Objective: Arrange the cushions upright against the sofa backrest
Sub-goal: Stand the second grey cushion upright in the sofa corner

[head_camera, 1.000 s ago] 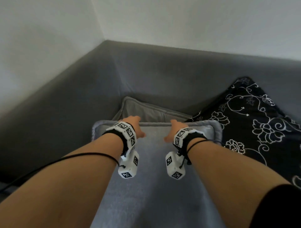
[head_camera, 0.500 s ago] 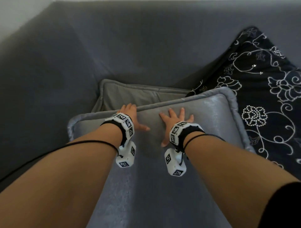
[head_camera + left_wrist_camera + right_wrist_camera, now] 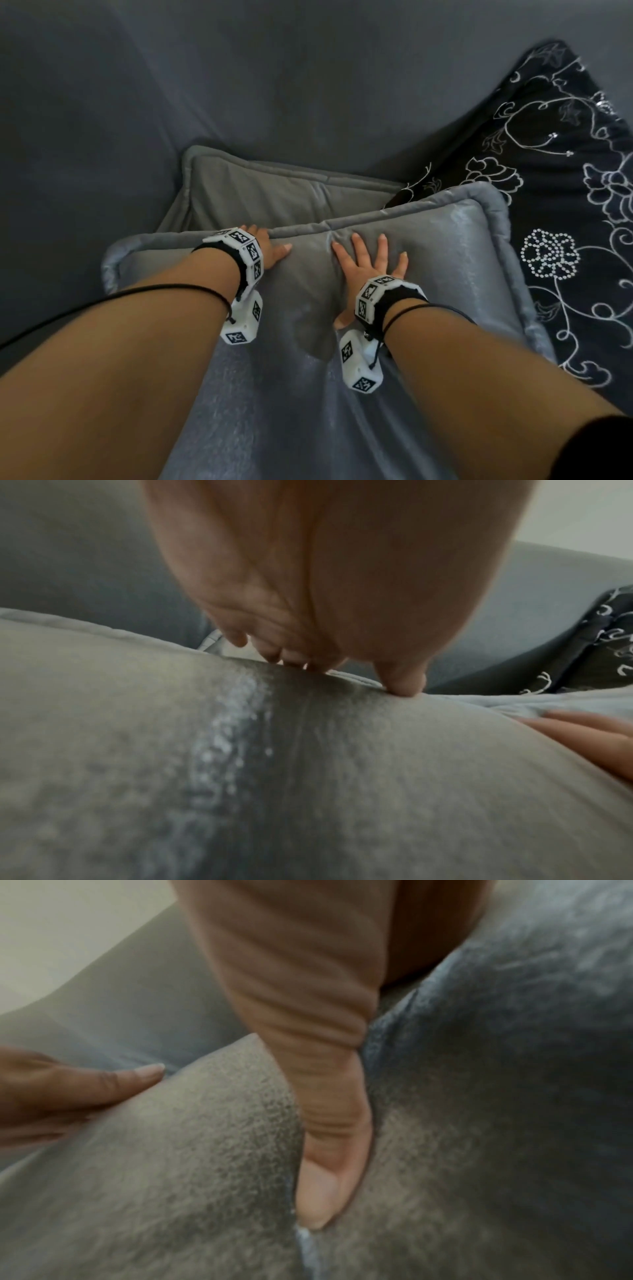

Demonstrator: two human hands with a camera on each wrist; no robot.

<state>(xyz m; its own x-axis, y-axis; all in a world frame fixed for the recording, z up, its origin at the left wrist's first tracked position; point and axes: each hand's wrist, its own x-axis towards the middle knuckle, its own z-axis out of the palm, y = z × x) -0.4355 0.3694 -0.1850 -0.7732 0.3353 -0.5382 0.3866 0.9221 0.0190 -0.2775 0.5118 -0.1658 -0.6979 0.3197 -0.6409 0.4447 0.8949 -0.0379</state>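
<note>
**Two flat hands pressing on the shiny grey cushion**

Your right hand [image 3: 368, 265] is lying flat on the shiny grey cushion [image 3: 455, 274]. Its fingers [image 3: 382, 246] are spreading out straight, and the palm is pushing a soft dent into the cloth. In the right wrist view your thumb [image 3: 329, 1150] is sinking into a deep fold. This hand is not gripping anything.

Your left hand [image 3: 270, 248] is resting near the top edge of the same cushion. Its fingers are reaching over the piped edge, and the wrist view shows the fingertips [image 3: 291, 658] and the thumb [image 3: 404, 680] touching the cloth. They are only bending a little and are not squeezing anything, so this hand is open too.

The shiny cushion is leaning back at a slant in front of you, not standing up straight. Its top edge is sitting just in front of a second, duller grey cushion [image 3: 274, 195]. That one is lying tilted behind it, close to the sofa backrest [image 3: 308, 85].

To your right a black cushion with white flowers [image 3: 548, 171] is propping itself against the backrest. Its lower corner is tucking behind the shiny cushion.

White marker blocks [image 3: 361, 363] are hanging under both wrists, and a black cable [image 3: 137, 294] is running across your left arm.
</note>
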